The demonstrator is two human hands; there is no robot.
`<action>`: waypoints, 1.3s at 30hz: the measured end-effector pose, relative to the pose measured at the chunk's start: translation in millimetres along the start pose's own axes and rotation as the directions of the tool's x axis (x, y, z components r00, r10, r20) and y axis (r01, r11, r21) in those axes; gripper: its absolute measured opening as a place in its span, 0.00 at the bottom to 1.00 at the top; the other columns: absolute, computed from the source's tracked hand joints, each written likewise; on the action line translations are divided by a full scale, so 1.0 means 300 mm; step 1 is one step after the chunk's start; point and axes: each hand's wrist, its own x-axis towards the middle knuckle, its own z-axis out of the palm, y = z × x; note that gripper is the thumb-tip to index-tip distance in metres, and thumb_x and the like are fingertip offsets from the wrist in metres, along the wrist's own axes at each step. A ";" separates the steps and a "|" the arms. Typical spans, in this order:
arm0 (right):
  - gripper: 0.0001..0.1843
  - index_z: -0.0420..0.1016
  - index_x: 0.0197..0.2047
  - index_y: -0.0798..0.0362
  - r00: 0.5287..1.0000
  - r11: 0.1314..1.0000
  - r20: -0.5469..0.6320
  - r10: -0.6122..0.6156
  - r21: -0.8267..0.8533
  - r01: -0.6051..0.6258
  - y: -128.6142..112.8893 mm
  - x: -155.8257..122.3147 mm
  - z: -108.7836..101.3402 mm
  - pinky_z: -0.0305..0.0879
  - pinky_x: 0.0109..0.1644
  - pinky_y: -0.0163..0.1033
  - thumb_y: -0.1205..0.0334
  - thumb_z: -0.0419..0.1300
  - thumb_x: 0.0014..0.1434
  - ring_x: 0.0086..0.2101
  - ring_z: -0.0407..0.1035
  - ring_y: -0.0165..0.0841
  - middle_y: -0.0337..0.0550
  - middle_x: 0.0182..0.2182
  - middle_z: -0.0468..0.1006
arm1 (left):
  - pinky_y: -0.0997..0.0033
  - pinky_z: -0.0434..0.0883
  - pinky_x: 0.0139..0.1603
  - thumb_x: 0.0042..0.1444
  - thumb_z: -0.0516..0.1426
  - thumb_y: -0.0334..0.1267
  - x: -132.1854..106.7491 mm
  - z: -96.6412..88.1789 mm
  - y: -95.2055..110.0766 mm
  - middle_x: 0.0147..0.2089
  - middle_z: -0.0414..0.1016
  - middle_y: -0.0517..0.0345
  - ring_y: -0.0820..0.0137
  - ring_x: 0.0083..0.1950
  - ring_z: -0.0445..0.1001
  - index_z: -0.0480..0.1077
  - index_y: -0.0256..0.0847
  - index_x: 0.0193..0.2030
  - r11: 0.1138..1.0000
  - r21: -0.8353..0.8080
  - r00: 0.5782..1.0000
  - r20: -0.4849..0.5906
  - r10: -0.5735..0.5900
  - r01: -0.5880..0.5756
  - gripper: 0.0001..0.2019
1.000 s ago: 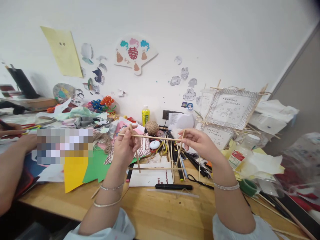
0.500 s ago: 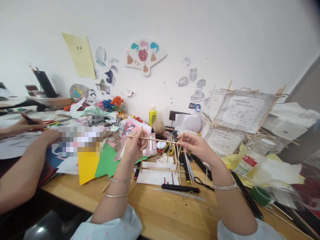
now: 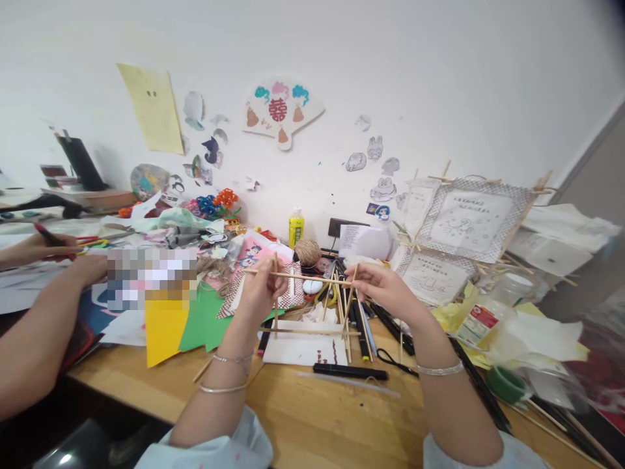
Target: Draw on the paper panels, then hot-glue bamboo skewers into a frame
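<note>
I hold a frame of thin wooden sticks (image 3: 307,277) upright above the wooden table (image 3: 312,410). My left hand (image 3: 261,290) is closed in a pinch on its upper left corner. My right hand (image 3: 383,286) is closed in a pinch on its upper right corner. The frame's lower bar hangs just over a white sheet of paper (image 3: 300,348). A black pen (image 3: 350,372) lies in front of that sheet. A ball of twine (image 3: 307,252) and a yellow glue bottle (image 3: 295,228) stand behind the frame.
Yellow paper (image 3: 163,329) and green paper (image 3: 205,319) lie at the left, beside another person's arm (image 3: 34,339). Finished paper-and-stick lanterns (image 3: 463,225) lean at the right, with crumpled papers (image 3: 532,326) and a green tape roll (image 3: 505,383). Markers (image 3: 364,322) lie scattered in the middle.
The view has swung a little to the left, then steadied. Both my hands keep their pinch on the stick frame, now held slightly lower. The other person's arm has come further into view.
</note>
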 end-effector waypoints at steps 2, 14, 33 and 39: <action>0.13 0.71 0.42 0.53 1.000 1.000 0.018 0.016 -0.006 -0.016 0.008 0.004 0.001 0.66 0.31 0.35 0.55 0.59 0.55 0.24 0.67 0.26 0.41 0.33 0.75 | 0.86 0.52 0.11 0.49 0.61 0.48 0.002 0.002 -0.008 0.14 0.58 0.68 0.83 0.12 0.53 0.66 0.36 0.25 1.000 -0.002 1.000 -0.008 -0.015 0.015 0.16; 0.15 0.71 0.42 0.54 1.000 0.999 0.001 0.011 -0.051 -0.011 0.035 0.007 -0.006 0.66 0.32 0.37 0.53 0.58 0.56 0.24 0.67 0.27 0.42 0.32 0.75 | 0.85 0.51 0.12 0.51 0.59 0.49 0.003 0.001 -0.014 0.14 0.57 0.68 0.83 0.12 0.52 0.64 0.36 0.25 0.998 0.040 0.999 0.020 -0.039 0.038 0.17; 0.13 0.72 0.42 0.54 1.000 0.996 0.000 -0.030 -0.084 0.030 0.002 0.000 -0.002 0.66 0.32 0.36 0.55 0.57 0.57 0.24 0.66 0.27 0.42 0.33 0.76 | 0.86 0.51 0.11 0.49 0.60 0.48 -0.002 0.006 0.002 0.14 0.57 0.68 0.83 0.12 0.52 0.65 0.37 0.25 0.999 0.003 0.999 0.008 -0.033 0.033 0.16; 0.12 0.72 0.42 0.53 0.997 0.991 -0.021 -0.078 -0.110 0.075 -0.055 -0.021 -0.001 0.67 0.32 0.37 0.55 0.56 0.58 0.24 0.67 0.27 0.43 0.35 0.75 | 0.85 0.51 0.10 0.48 0.61 0.52 -0.017 0.013 0.021 0.13 0.57 0.67 0.82 0.11 0.52 0.67 0.37 0.25 1.000 -0.011 1.000 0.028 -0.007 0.007 0.18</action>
